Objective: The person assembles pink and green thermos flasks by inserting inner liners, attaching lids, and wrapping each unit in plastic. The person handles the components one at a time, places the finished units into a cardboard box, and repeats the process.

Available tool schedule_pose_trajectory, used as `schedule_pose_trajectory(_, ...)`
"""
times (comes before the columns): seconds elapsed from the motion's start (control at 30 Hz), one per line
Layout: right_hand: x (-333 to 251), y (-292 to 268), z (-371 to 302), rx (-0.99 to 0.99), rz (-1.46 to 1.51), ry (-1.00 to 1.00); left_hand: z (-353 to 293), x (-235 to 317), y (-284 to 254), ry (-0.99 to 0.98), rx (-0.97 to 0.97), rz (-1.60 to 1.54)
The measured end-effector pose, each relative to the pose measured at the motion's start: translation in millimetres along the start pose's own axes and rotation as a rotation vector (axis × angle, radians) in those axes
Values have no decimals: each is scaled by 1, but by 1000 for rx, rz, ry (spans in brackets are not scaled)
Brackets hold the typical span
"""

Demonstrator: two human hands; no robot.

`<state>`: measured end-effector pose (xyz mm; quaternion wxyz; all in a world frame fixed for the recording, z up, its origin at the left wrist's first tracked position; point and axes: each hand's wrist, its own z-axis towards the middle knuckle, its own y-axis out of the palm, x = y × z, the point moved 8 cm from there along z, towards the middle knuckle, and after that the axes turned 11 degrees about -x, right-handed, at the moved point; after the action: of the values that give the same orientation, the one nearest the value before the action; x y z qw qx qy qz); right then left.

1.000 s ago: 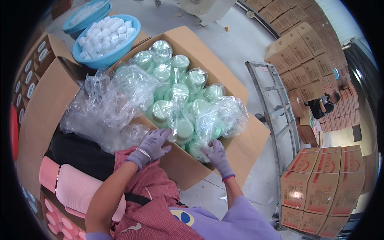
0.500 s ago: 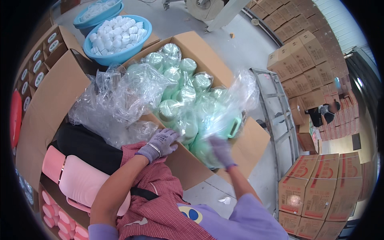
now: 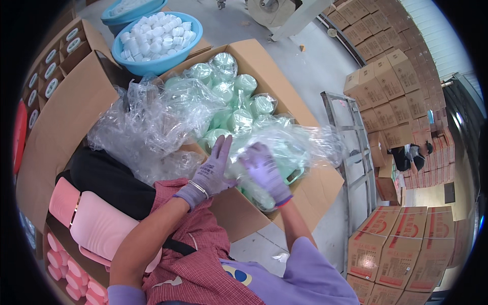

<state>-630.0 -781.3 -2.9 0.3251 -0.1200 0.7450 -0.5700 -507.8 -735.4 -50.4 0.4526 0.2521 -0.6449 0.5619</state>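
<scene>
My left hand [image 3: 213, 170], in a grey-purple glove, is open with its fingers stretched upward beside the near edge of the cardboard box [image 3: 236, 216]. My right hand [image 3: 267, 175], gloved alike and slightly blurred, lies fairly flat over a clear plastic bag [image 3: 284, 145]. Beneath that bag is a mint-green jug whose handle [image 3: 296, 176] shows to the right of the hand. Several mint-green bottles [image 3: 241, 121] in clear bags fill the box. A pink jug [image 3: 101, 218] with a lid rests on its side by my left forearm.
Crumpled clear plastic bags [image 3: 140, 132] cover the box's left side. A blue basin [image 3: 175, 58] of white caps stands behind it. Pink lids [image 3: 76, 277] lie lower left. A divided carton [image 3: 56, 61] stands far left, a metal frame [image 3: 351, 142] right. A person [image 3: 410, 155] is in the distance.
My right hand has moved up and left onto the bag. The bag's loose end has dropped toward the right. My left hand has lifted off the box edge, its fingers now extended.
</scene>
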Motion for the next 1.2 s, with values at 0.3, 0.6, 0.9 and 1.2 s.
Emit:
schedule_pose_trajectory(0.3,74,-51,-38,75,969,184,-8,-105,-155,-175,-479,1190)
schedule_pose_trajectory(0.6,347,21,-76,157,83,745,-94,-59,-258,-689,-507,1136)
schedule_pose_trajectory(0.9,201,-63,-60,451,-1027,125,-26,49,-126,440,-214,1273)
schedule_pose_trajectory(1.2,170,-18,-70,-567,712,549,-70,-69,-201,-712,-852,765)
